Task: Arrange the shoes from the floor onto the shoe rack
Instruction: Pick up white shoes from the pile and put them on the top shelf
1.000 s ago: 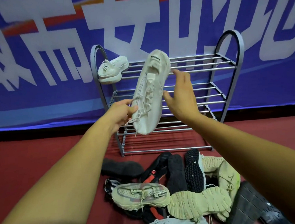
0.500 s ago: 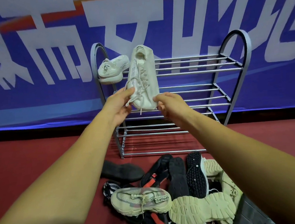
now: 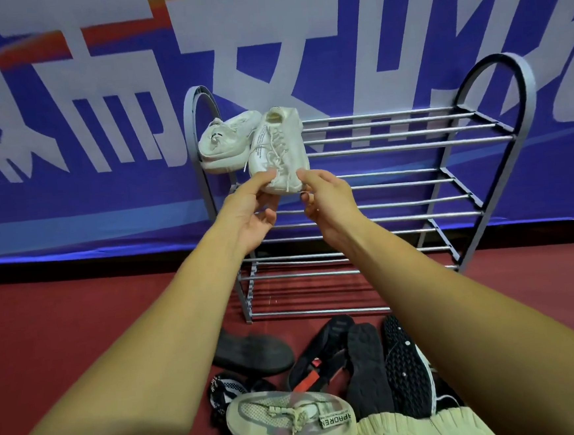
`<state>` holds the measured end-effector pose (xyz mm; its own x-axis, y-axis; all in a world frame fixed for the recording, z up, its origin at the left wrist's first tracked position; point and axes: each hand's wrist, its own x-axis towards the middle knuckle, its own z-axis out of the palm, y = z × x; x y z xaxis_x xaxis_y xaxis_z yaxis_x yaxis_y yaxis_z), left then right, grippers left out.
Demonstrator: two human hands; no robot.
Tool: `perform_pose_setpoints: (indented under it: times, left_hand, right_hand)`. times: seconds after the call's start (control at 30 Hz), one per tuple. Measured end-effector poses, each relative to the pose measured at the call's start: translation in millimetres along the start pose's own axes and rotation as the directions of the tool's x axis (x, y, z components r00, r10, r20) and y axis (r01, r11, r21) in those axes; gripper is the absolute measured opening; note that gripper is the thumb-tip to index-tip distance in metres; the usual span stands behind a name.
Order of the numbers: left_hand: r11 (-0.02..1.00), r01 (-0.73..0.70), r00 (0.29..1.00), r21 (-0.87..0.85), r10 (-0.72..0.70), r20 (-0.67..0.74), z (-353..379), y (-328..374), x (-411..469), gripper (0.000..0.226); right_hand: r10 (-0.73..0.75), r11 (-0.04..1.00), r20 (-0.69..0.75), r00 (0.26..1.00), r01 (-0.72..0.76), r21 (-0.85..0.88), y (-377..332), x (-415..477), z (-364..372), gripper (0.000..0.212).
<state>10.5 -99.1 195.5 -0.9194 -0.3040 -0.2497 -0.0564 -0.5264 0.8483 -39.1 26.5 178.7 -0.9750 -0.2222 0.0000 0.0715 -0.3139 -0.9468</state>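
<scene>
Toe of the white sneaker [image 3: 278,149] is pinched by fingers of the left hand [image 3: 251,211] and right hand [image 3: 325,202], heel on the shoe rack [image 3: 410,146] top shelf; both arms stretched forward.

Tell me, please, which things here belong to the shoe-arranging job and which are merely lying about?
Job: white sneaker pinched by left hand and right hand; second white sneaker atop the shoe rack; pile of shoes at its foot.
Lying about: blue banner; red floor.

Blue banner [image 3: 72,206] behind (large white characters, red-orange stripe on top); red floor [image 3: 80,319] below
</scene>
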Motion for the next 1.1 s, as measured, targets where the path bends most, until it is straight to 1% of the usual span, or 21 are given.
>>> perform_pose_setpoints:
  times: [0.27, 0.33, 0.4, 0.5, 0.6, 0.73, 0.8, 0.9, 1.0, 1.1]
  left_hand:
    - [0.994, -0.062, 0.998, -0.087, 0.064, 0.023, 15.9, 0.1, 21.1, 0.028]
    - [0.992, -0.064, 0.998, -0.105, 0.065, 0.004, 16.8, -1.4, 25.1, 0.033]
    - [0.993, -0.071, 0.997, -0.099, 0.069, -0.015, 15.3, -2.1, 27.9, 0.039]
    - [0.993, -0.089, 0.996, -0.073, 0.087, -0.028, 10.6, -0.4, 30.8, 0.040]
    - [0.996, -0.083, 0.996, -0.029, 0.083, -0.022, 9.4, -0.6, 29.9, 0.041]
    - [0.998, -0.064, 0.998, -0.005, 0.064, -0.027, 7.9, -3.6, 23.6, 0.034]
    - [0.998, -0.059, 0.998, 0.012, 0.060, -0.034, 6.3, -5.0, 20.9, 0.031]
    - [0.998, -0.038, 0.998, 0.057, 0.041, -0.049, 5.7, -14.0, 14.3, 0.031]
    - [0.988, -0.001, 0.999, 0.153, 0.008, -0.040, 5.9, -30.1, 5.3, 0.028]
    - [0.955, 0.033, 0.999, 0.296, -0.029, -0.019, 4.9, -53.5, -2.6, 0.030]
  right_hand:
    - [-0.023, 0.999, -0.018, 1.000, 0.024, 0.049, -5.6, 26.1, -0.6, 0.013]
    - [-0.016, 1.000, -0.024, 1.000, 0.017, 0.026, -4.5, 31.1, 0.5, 0.015]
    - [-0.007, 1.000, -0.035, 0.999, 0.007, 0.017, -2.5, 34.7, 3.2, 0.018]
    - [-0.008, 1.000, -0.055, 0.998, 0.009, 0.025, 1.6, 38.8, 6.7, 0.021]
    - [-0.018, 1.000, -0.030, 0.999, 0.018, -0.009, 0.6, 39.8, 5.2, 0.024]
    - [0.038, 0.999, 0.007, 0.999, -0.038, -0.030, -7.8, 31.9, -5.8, 0.017]
    - [0.071, 0.995, -0.011, 0.997, -0.072, -0.074, -11.7, 23.4, -15.0, 0.013]
    - [0.096, 0.975, -0.034, 0.995, -0.101, -0.197, -10.6, 8.5, -37.3, 0.012]
    - [0.112, 0.948, -0.050, 0.992, -0.122, -0.295, -5.3, -5.7, -63.9, 0.006]
    - [0.135, 0.907, -0.083, 0.987, -0.156, -0.391, 2.3, -21.5, -91.7, 0.003]
